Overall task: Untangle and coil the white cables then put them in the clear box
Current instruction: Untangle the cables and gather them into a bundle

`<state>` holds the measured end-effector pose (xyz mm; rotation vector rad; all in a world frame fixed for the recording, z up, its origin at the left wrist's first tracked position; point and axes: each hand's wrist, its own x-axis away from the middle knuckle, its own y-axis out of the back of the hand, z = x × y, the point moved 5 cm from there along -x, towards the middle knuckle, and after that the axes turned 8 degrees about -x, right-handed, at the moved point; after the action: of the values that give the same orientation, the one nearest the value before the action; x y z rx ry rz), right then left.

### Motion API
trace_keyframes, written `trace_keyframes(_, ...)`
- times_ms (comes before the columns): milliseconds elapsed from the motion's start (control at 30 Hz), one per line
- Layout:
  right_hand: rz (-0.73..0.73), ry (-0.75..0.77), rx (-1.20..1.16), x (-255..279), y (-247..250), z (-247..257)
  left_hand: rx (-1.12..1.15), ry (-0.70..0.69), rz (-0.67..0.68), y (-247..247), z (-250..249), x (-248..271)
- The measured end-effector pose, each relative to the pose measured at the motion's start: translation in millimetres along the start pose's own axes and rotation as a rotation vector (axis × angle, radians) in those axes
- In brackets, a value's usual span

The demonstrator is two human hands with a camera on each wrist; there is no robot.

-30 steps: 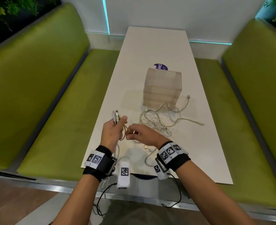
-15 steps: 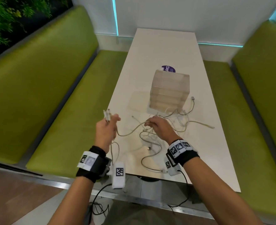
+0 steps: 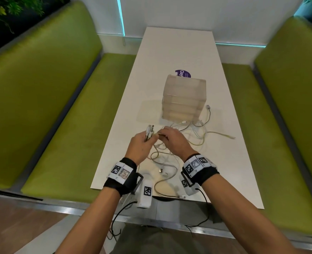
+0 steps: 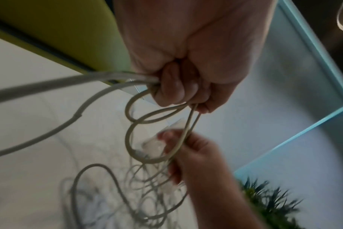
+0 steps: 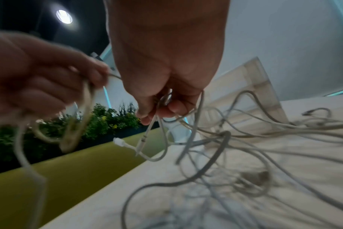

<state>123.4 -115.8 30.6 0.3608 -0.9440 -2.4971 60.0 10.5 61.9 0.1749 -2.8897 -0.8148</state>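
Green benches (image 3: 47, 99) flanked a long white table (image 3: 179, 52) running away from the person toward a white wall. Both hands were raised over the near end of the table, close together. The left hand (image 3: 142, 143) was clenched round a small bundle of cable loops, with two plug ends (image 3: 150, 129) standing up out of its fist; in the left wrist view several loops hung below its curled fingers (image 4: 174, 86). The right hand (image 3: 171, 139) pinched a strand just beside the left, its fingers (image 5: 166, 108) closed on cable that trailed down to the heap. The remaining cables (image 3: 193, 132) lay tangled on the table, spreading from beneath the hands away to the right and forward, with one loose run (image 3: 162, 186) curling back toward the near edge. The box (image 3: 184, 97) stood beyond the heap, straight ahead of the right hand and nearer to it than to the left; strands touched its near base. Its top could not be judged open or closed. A purple sticker (image 3: 183, 73) showed behind it. In my judgement the coil was only begun, and the strand being fed ran back into the tangle, so crossings in the heap were likely to snag the next pull.
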Motion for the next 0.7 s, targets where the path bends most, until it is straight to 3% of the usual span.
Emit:
trace_keyframes(233, -0.075, -0.132, -0.087, 4, 9, -46, 0.418, 0.093, -0.245, 59, -5, 8)
trace_keyframes(333, -0.078, -0.104, -0.123, 2, 13, -44, 0.449, 0.081, -0.311, 76, 4, 11)
trace_keyframes(533, -0.086, 0.034, -0.163, -4, 10, -11, 0.253, 0.097, -0.16, 33, 15, -11)
trace_keyframes(700, -0.008, 0.094, -0.071, -6, 5, 6, 0.059, 0.07, 0.012, 0, 7, -38)
